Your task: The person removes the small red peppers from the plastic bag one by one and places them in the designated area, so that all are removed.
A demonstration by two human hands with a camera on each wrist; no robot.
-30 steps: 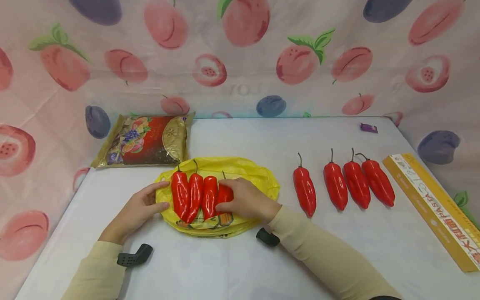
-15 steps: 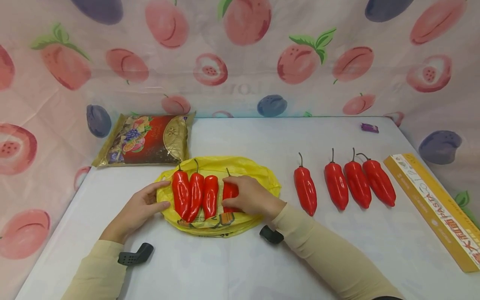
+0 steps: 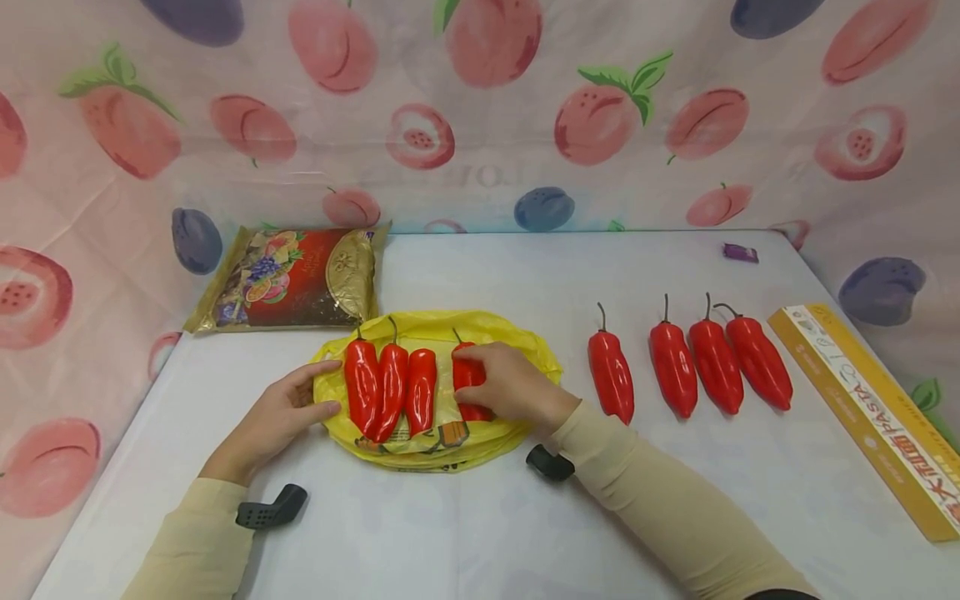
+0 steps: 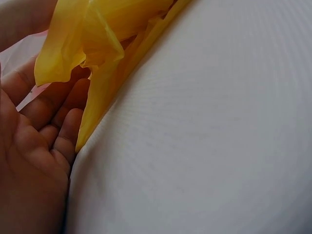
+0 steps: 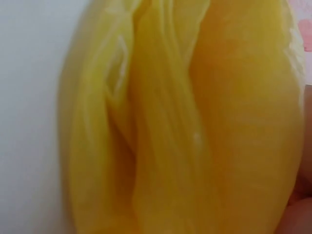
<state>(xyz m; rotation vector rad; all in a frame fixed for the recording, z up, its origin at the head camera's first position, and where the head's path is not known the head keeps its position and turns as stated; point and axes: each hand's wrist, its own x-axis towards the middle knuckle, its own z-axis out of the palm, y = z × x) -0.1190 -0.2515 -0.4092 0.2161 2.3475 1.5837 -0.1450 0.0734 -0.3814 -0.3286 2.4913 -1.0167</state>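
Note:
A yellow plastic bag (image 3: 536,367) lies spread and crumpled on the white table. Along its left side rest several glossy red chili peppers, the middle one (image 3: 392,392) among them, side by side with stems mostly pointing away. My right hand (image 3: 517,385) holds another chili pepper (image 3: 467,367) between thumb and fingers, over the right part of the bag. My left hand (image 3: 281,412) rests at the bag's left edge with thumb and index finger spread apart; in the left wrist view its other fingertips (image 4: 73,117) lie against the yellow plastic. Folds of the bag fill the right wrist view.
Several more red chili peppers (image 3: 673,371) lie in a row to the right. Beyond them is a long yellow pasta carton (image 3: 862,417). A gold and red food pouch (image 3: 300,279) lies at the back left, a small purple packet (image 3: 740,252) at the back right.
My right hand has moved a little to the right with its chili pepper, widening the gap to the other peppers on the bag. The left hand has stayed in place.

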